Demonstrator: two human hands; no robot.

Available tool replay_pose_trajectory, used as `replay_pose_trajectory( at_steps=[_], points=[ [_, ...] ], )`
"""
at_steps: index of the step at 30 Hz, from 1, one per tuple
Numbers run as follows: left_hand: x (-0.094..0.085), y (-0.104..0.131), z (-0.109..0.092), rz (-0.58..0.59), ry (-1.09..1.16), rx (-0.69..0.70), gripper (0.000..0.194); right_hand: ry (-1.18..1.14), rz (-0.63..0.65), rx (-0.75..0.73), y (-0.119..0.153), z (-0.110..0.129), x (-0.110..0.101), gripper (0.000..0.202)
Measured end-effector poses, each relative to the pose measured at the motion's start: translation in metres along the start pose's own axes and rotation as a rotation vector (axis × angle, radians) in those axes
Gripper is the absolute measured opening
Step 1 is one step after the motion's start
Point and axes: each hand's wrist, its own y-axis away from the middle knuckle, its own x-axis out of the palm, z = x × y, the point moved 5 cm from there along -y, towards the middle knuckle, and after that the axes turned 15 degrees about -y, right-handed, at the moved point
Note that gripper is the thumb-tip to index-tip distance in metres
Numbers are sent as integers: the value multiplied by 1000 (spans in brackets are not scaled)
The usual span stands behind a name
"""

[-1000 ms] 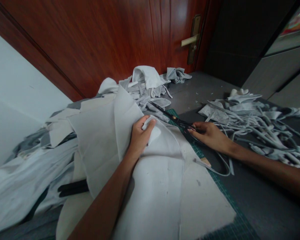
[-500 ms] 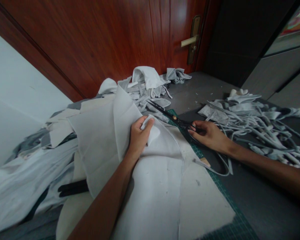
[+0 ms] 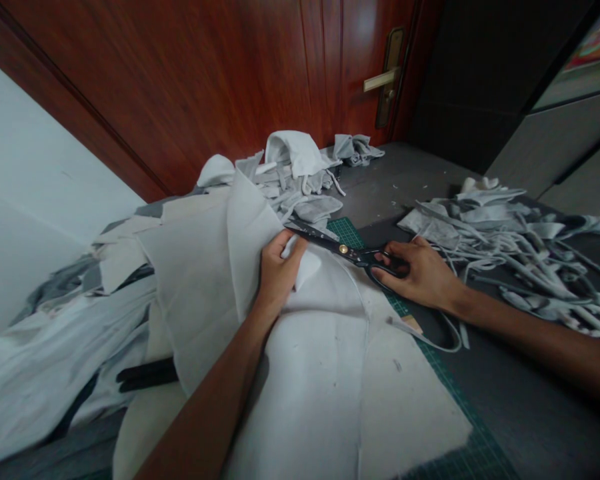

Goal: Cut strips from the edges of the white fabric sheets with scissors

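Observation:
My left hand pinches a folded edge of pale grey fabric, thumb on top. The fabric drapes toward me over a green cutting mat. In my right hand are black-handled scissors, my fingers through the loops. Their dark blades point left and lie just beyond my left thumb, along the far edge of the fabric. Whether the blades have cloth between them I cannot tell. A thin cut strip curls off the fabric's right side.
Grey offcuts and narrow strips lie heaped on the dark table at the right. More scraps are piled before the reddish wooden door. Larger cloth pieces spread along the left, by a white wall.
The scissors have swung down and closer to me, their blades now beside my left thumb. My right hand has turned slightly with them. My left hand and the fabric stay almost still.

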Motion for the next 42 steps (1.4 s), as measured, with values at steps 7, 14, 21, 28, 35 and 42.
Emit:
replay_pose_trajectory(
  at_steps=[7,14,21,28,35,42],
  points=[
    [-2,1,0,-15,-12,-15,23,40,-16,-26,-2,0,-2,28],
    [-1,1,-2,-9,-4,-5,25,131,5,-44,-2,2,-5,27],
    [-2,0,-1,-26,-9,2,28,261,-6,-79,-2,4,-6,30],
    [-1,0,0,-21,-10,6,31,345,-10,-86,-2,4,-5,30],
    [-1,0,0,-16,11,8,33,333,-41,-76,-1,5,-7,30],
    [-1,-1,0,-34,-15,13,27,315,-18,-67,-1,4,-5,30]
  ],
)
